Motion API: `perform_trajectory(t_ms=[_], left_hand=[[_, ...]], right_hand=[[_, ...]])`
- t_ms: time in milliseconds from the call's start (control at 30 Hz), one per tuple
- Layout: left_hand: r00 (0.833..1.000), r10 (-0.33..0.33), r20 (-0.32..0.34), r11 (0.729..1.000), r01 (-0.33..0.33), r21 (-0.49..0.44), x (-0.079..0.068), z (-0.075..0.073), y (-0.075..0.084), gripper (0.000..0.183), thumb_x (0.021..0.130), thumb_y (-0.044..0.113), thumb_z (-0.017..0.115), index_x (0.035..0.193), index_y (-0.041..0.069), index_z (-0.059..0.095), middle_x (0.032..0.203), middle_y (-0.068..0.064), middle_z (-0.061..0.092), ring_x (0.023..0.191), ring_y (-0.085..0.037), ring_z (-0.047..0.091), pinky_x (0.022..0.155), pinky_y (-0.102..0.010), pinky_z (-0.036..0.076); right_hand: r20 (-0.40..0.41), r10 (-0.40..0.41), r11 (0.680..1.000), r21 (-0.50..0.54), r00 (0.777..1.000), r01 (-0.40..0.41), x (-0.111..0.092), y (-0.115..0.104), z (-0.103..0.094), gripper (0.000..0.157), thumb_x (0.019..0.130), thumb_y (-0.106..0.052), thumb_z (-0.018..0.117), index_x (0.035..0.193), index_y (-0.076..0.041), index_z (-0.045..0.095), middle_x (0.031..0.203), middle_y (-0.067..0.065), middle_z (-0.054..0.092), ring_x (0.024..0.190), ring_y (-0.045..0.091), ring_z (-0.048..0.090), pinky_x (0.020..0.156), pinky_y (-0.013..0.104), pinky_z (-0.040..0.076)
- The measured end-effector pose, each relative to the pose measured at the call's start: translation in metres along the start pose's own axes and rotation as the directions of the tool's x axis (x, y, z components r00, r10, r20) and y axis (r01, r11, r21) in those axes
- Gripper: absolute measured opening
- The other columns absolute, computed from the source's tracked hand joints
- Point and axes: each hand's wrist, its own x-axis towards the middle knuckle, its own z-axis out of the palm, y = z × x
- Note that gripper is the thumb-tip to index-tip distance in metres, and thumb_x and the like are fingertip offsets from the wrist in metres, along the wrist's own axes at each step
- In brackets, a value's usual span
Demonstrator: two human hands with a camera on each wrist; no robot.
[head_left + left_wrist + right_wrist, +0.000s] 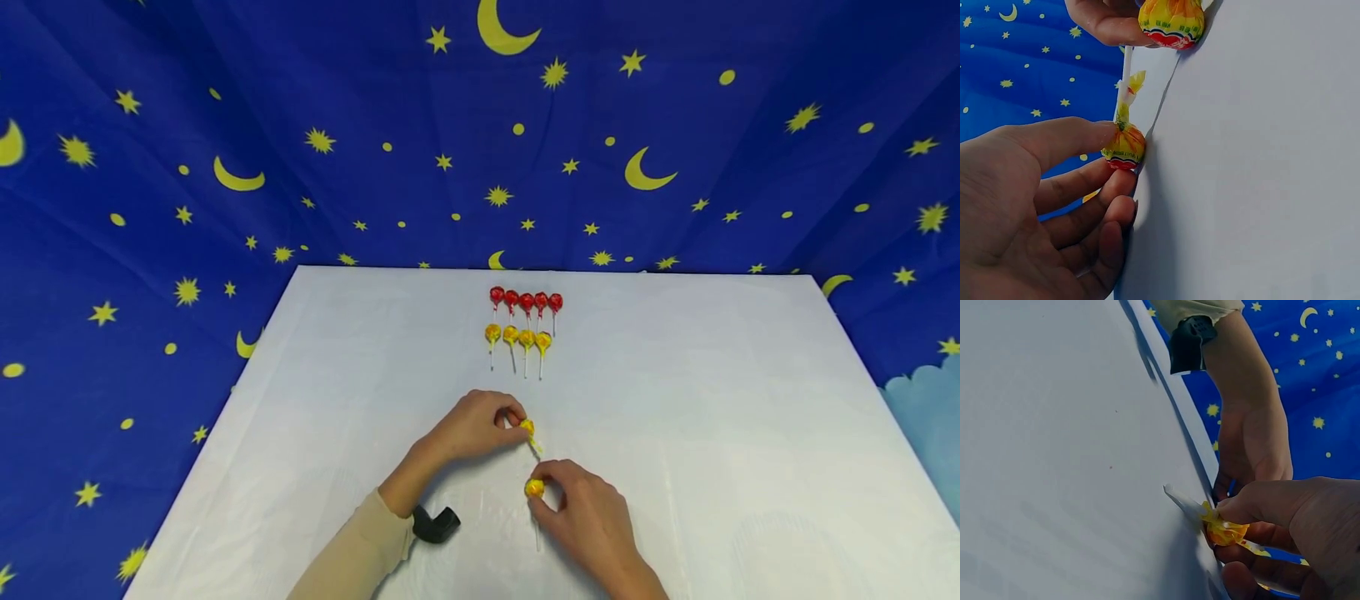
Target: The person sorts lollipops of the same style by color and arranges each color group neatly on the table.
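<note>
My left hand (478,427) pinches a yellow lollipop (528,427) by its wrapped head, between thumb and fingers; its stick slants down toward the right hand. Nearer the front, my right hand (592,512) pinches a second yellow lollipop (534,488), the stick pointing toward the table's front. In the left wrist view the left hand's lollipop (1125,147) shows a red and yellow wrapper, thumb on one side. The right wrist view has the other lollipop (1227,532) between thumb and fingers, close over the white surface.
Beyond the hands, several yellow lollipops (527,339) lie in a row, sticks toward me. Behind them is a row of several red lollipops (527,302). A black device (437,525) sits at the left wrist. The white table (720,400) meets a blue star-patterned cloth (375,92).
</note>
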Motion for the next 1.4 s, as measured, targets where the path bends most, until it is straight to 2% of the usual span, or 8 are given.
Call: perform_trajectory(t_ms=[433, 800, 967, 1167, 1400], left_hand=[[1.0, 0.0, -0.017, 1.0, 0.0, -0.012, -0.001, 0.001, 0.002, 0.015, 0.086, 0.029, 0.072, 0.096, 0.019, 0.071, 0.081, 0.016, 0.061, 0.069, -0.003, 0.055, 0.065, -0.023, 0.045], [1.0, -0.008, -0.015, 0.999, 0.007, -0.031, -0.001, 0.0, -0.001, 0.014, 0.086, 0.028, 0.073, 0.096, 0.019, 0.071, 0.081, 0.015, 0.06, 0.07, -0.004, 0.054, 0.066, -0.024, 0.045], [1.0, -0.011, -0.008, 0.999, 0.011, -0.039, -0.001, 0.0, -0.002, 0.014, 0.086, 0.028, 0.072, 0.096, 0.019, 0.071, 0.082, 0.016, 0.06, 0.07, -0.004, 0.054, 0.067, -0.024, 0.045], [1.0, -0.015, -0.001, 0.999, 0.015, -0.038, -0.002, 0.0, -0.002, 0.014, 0.086, 0.028, 0.073, 0.097, 0.02, 0.071, 0.082, 0.016, 0.06, 0.07, -0.004, 0.054, 0.066, -0.023, 0.045], [1.0, -0.01, 0.0, 0.999, 0.01, -0.044, -0.003, 0.001, 0.0, 0.014, 0.086, 0.028, 0.072, 0.097, 0.019, 0.071, 0.081, 0.015, 0.06, 0.069, -0.005, 0.053, 0.065, -0.024, 0.045]], right_hand=[[-0.007, -0.036, 0.999, -0.037, 0.999, 0.036, -0.005, -0.002, -0.003, 0.018, 0.071, -0.031, 0.079, 0.084, -0.032, 0.067, 0.069, -0.022, 0.051, 0.051, -0.004, 0.038, 0.05, 0.022, 0.035], [0.013, -0.011, 0.999, 0.035, 1.0, 0.01, -0.001, 0.0, -0.028, 0.023, 0.07, -0.028, 0.083, 0.086, -0.033, 0.067, 0.069, -0.02, 0.053, 0.051, -0.003, 0.04, 0.051, 0.023, 0.035], [0.012, 0.014, 0.996, 0.083, 1.0, -0.015, 0.013, 0.013, -0.038, 0.023, 0.072, -0.027, 0.083, 0.088, -0.032, 0.067, 0.073, -0.018, 0.059, 0.05, 0.0, 0.043, 0.048, 0.025, 0.036], [0.024, 0.04, 0.996, 0.077, 0.999, -0.041, 0.038, 0.028, -0.045, 0.017, 0.075, -0.028, 0.08, 0.088, -0.029, 0.068, 0.076, -0.014, 0.061, 0.05, 0.004, 0.047, 0.048, 0.028, 0.038], [0.023, 0.017, 0.997, 0.069, 1.0, -0.019, 0.064, 0.04, -0.045, 0.017, 0.078, -0.028, 0.078, 0.092, -0.021, 0.07, 0.074, -0.009, 0.061, 0.052, 0.008, 0.047, 0.047, 0.03, 0.038]])
